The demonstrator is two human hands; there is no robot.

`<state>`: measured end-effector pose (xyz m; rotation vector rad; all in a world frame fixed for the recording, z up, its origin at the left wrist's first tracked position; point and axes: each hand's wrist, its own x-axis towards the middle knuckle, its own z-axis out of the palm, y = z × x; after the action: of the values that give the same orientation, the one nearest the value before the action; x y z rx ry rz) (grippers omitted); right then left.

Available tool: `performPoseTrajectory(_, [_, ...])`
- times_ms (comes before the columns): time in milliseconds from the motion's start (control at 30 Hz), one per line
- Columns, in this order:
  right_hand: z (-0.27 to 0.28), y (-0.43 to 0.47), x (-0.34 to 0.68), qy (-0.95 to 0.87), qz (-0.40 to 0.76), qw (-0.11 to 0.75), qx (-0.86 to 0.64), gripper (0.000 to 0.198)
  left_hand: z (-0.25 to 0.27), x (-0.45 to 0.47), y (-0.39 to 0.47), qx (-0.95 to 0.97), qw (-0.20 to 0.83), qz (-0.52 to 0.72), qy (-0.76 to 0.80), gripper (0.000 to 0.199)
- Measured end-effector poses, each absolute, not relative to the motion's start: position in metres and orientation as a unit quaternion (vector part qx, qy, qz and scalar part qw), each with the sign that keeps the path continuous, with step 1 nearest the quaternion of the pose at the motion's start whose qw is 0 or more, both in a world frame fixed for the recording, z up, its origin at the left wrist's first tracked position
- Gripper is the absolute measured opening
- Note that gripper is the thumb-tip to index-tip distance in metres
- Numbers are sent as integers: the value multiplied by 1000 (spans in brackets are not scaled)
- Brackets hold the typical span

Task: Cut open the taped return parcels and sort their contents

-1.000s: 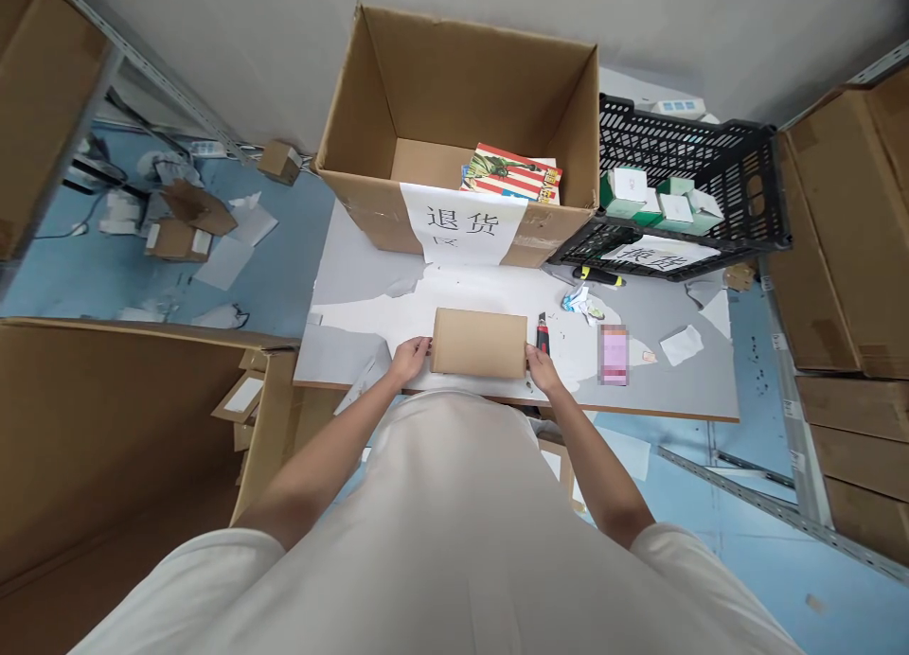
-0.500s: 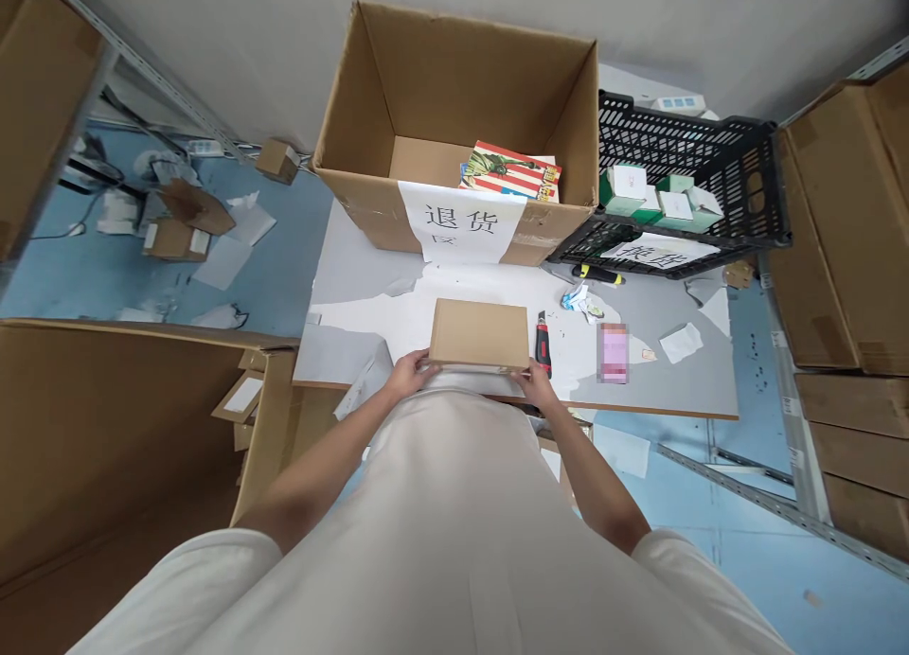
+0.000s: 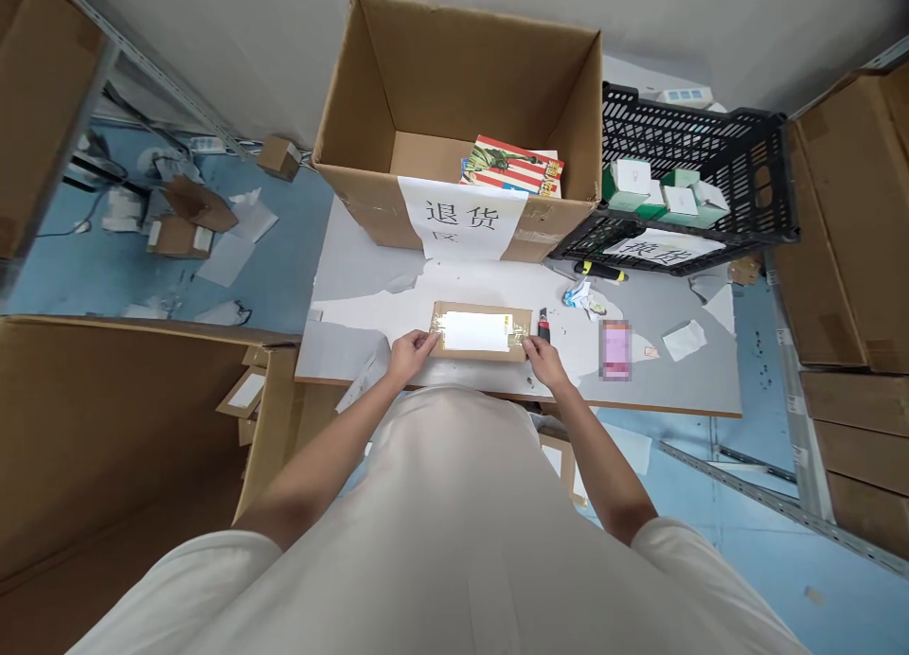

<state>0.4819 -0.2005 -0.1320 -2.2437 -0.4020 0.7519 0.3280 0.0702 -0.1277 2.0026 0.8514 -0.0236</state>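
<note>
Small cardboard box sits between the two hands, over the near edge of the tabletop, right in front of the person's torso. Long axis runs left-right, so each short end faces a hand. Left hand is at the left end, right hand at the right end; neither is nearer, both touch. Left fingers pinch the left end, right fingers pinch the right end toward its near corner; fingertips under the box are hidden. From the left fingers the box lies to the right, from the right fingers to the left, so any turn or lift is a two-handed job, load shared end to end. White label faces up, clear tape at both ends. Can't tell if the underside rests flat or is slightly raised. Tightest neighbour: red-and-black utility knife, just beyond the right hand, close beside the box's right end. I'd watch that side for a knock. Large open carton stands behind the box, books inside; black crate with green-and-white boxes is to its right. Pink item, pixelated, lies right of the knife.
</note>
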Motion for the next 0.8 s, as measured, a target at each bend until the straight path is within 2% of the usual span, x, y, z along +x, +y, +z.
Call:
performPoseTrajectory(100, [-142, -217, 484, -104, 250, 364, -891, 55, -126, 325, 70, 818, 460, -9, 346, 45])
performPoseTrajectory(200, [-156, -231, 487, -30, 192, 289, -937, 55, -125, 324, 68, 823, 453, -14, 342, 46])
performPoseTrajectory(333, [-173, -232, 492, 13, 236, 198, -951, 72, -125, 319, 64, 846, 421, 13, 326, 49])
performPoseTrajectory(433, [-177, -223, 497, 36, 265, 173, -948, 73, -124, 313, 60, 886, 356, 90, 284, 52])
performPoseTrajectory(500, [-172, -220, 504, 34, 276, 173, -945, 67, -123, 310, 57, 910, 331, 112, 225, 47])
performPoseTrajectory(600, [-152, -218, 515, 23, 284, 187, -940, 55, -123, 309, 52, 929, 349, 72, 97, 37])
performPoseTrajectory(667, [-129, -214, 520, -3, 257, 221, -941, 56, -125, 311, 49, 928, 368, 46, 31, 35])
performPoseTrajectory(800, [-74, -183, 514, -249, 187, 291, -905, 63, -136, 315, 48, 926, 377, 30, 3, 37])
